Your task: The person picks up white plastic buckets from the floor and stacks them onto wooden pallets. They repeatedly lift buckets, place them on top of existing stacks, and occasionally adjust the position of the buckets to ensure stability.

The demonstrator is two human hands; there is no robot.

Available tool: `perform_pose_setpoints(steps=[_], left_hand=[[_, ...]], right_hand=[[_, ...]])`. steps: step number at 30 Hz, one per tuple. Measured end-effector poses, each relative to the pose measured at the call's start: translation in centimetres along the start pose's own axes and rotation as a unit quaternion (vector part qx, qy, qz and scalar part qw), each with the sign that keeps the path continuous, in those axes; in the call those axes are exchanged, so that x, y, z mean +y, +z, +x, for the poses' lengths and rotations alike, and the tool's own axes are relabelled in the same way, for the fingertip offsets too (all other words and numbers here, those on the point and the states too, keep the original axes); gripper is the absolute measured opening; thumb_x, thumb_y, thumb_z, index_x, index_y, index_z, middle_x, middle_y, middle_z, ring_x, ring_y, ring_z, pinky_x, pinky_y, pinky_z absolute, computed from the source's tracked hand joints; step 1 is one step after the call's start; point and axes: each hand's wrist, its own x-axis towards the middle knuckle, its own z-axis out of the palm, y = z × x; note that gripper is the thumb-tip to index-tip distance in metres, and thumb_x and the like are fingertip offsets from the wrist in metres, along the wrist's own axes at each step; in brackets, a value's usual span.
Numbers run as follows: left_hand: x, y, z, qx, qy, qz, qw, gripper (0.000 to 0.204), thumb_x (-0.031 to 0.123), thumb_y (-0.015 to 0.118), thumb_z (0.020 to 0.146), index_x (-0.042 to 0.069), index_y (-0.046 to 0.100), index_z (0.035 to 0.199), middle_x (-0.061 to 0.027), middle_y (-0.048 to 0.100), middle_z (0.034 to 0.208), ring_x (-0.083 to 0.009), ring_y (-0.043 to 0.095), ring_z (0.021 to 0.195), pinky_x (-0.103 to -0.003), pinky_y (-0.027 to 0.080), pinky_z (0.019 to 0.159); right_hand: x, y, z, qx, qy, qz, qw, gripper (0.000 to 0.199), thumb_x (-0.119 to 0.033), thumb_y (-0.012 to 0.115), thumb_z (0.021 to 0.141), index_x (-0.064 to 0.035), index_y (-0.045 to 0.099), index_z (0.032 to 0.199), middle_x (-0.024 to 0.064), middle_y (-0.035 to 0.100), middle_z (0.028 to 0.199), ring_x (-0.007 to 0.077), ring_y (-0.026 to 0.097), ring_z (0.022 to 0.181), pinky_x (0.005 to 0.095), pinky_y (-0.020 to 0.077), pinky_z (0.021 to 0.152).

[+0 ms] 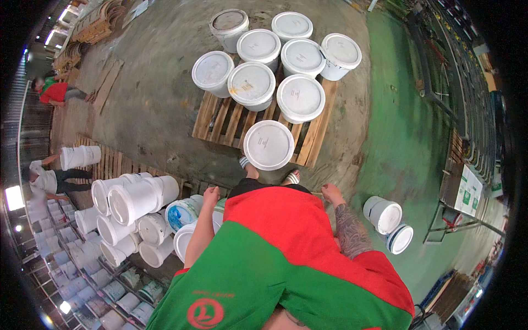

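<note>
My left hand hangs at my left side, its fingers curled in with nothing seen in them. On the other side, my right hand hangs below a tattooed forearm, its fingers also loosely curled and no object showing. Between them, just beyond my sandalled feet, a white lidded bucket stands upright at the near edge of a wooden pallet. Neither hand touches it. Behind it, several more white lidded buckets are grouped on the pallet. Close to my left hand is a blue-stained bucket.
Stacked white buckets lie on their sides at the left. Two buckets sit on the green floor at the right, near a metal-framed stand. At far left one person carries buckets; another person is farther back.
</note>
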Motion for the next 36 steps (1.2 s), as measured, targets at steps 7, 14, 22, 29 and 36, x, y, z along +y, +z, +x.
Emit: perform_pose_setpoints(steps=[7,14,22,29,36], left_hand=[[-5.3,-3.3,-3.8,0.032,-0.083,-0.027,0.996,0.034,0.032,0.061,0.095,0.0,0.068,0.103,-0.0054,0.066,0.08,-0.0142,0.058,0.061,-0.029,0.046,0.055],[-10.4,-8.4,-2.0,-0.03,-0.123,0.006,0.992,0.035,0.035,0.061,0.094,0.001,0.067,0.102,-0.0078,0.065,0.074,-0.0176,0.058,0.054,-0.034,0.045,0.045],[-6.2,-14.6,9.2,-0.055,-0.051,-0.032,0.997,0.033,0.035,0.061,0.095,0.004,0.068,0.099,-0.0071,0.068,0.078,-0.017,0.062,0.062,-0.032,0.048,0.053],[-0.8,-19.3,16.6,-0.039,-0.003,-0.034,0.999,0.04,0.033,0.064,0.096,-0.002,0.063,0.114,-0.007,0.07,0.087,-0.0149,0.063,0.069,-0.031,0.051,0.064],[-4.0,-23.7,18.4,-0.058,-0.061,-0.012,0.996,0.034,0.031,0.063,0.096,-0.002,0.064,0.104,-0.0066,0.067,0.081,-0.0143,0.061,0.066,-0.031,0.049,0.058]], right_hand=[[-4.1,1.8,2.4,0.005,-0.1,-0.052,0.994,0.037,-0.032,0.053,0.086,-0.0022,0.069,0.102,0.0235,0.07,0.097,0.042,0.066,0.094,0.05,0.0518,0.082],[-9.4,0.4,3.1,-0.005,-0.035,0.025,0.999,0.038,-0.032,0.056,0.087,-0.001,0.069,0.105,0.0224,0.071,0.091,0.0398,0.068,0.09,0.0471,0.0525,0.08],[-15.4,6.0,0.3,0.076,-0.026,-0.052,0.995,0.04,-0.031,0.057,0.086,0.0,0.07,0.108,0.0218,0.072,0.096,0.0378,0.069,0.093,0.044,0.0536,0.084],[-27.5,9.5,-0.6,-0.011,0.062,0.029,0.998,0.044,-0.035,0.056,0.089,-0.0006,0.069,0.112,0.0234,0.071,0.105,0.0394,0.067,0.1,0.0452,0.0525,0.088],[-37.2,10.1,-0.5,0.094,-0.11,-0.01,0.989,0.042,-0.033,0.056,0.091,0.0016,0.067,0.112,0.0237,0.07,0.107,0.0382,0.067,0.102,0.0444,0.0519,0.089]])
